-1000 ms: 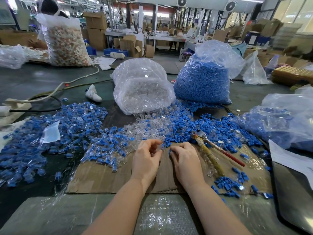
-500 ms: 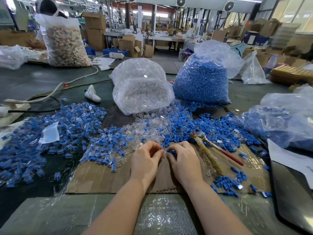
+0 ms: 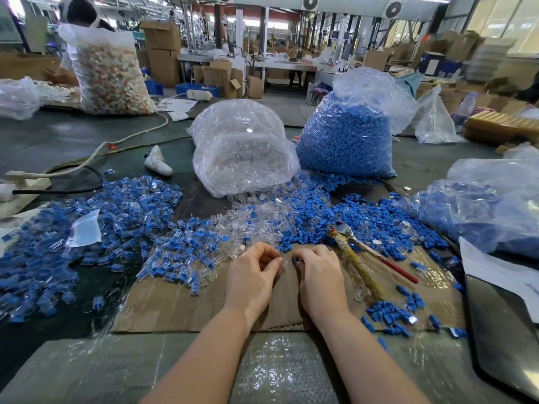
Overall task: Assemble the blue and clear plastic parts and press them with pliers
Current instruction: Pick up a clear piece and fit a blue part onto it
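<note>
Both hands are down low on the cardboard sheet (image 3: 180, 304), close together, with the fingertips almost meeting. The left hand (image 3: 250, 275) has its fingers curled in, and it seems to pinch a clear part (image 3: 282, 262), but that part is so see-through that I cannot be sure. The right hand (image 3: 319, 275) has its fingers curled too, and a bit of a blue part (image 3: 296, 260) peeks out at its fingertips. So the two small parts sit right in the gap between the hands, facing each other. I think the hands are about to push the blue part into the clear one. Which way each tiny part points is too small to tell.

Just to the right of the right hand lie the pliers (image 3: 357, 258). Their metal nose is far from the person and their long handles run back toward the person's right. The right hand is much nearer to them than the left, so it looks like the one to pick them up for the squeeze.

Beyond the hands is a loose pile of clear and blue parts (image 3: 262, 217). To the left is a big heap of joined pieces (image 3: 102, 223). Farther back stand a bag of clear parts (image 3: 242, 153) and a bag of blue parts (image 3: 347, 135).
</note>
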`<state>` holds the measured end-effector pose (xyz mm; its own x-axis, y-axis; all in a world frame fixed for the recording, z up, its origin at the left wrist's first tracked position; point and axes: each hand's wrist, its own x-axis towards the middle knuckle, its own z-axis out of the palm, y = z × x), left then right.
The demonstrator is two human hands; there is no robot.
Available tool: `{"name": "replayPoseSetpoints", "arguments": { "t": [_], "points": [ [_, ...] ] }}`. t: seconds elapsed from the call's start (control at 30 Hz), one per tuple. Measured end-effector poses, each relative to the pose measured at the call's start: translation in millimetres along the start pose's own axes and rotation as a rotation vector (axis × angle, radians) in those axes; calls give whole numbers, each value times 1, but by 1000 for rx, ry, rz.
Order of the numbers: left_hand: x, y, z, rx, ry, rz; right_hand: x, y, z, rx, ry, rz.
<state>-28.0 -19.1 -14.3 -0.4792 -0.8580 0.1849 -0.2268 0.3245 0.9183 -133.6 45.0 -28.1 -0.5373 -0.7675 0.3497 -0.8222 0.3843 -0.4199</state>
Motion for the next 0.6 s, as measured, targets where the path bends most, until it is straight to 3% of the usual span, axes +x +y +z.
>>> {"name": "replayPoseSetpoints", "arguments": {
  "t": [0.27,0.43,0.6],
  "points": [
    [0,-1,1,-50,-9,-22,-7,-3,-14,368,166,94],
    [1,-2,1,-30,-8,-16,-9,-5,-16,645,115,154],
    [1,-2,0,-23,-11,-3,-11,-5,-14,532,63,116]
  ]
}}
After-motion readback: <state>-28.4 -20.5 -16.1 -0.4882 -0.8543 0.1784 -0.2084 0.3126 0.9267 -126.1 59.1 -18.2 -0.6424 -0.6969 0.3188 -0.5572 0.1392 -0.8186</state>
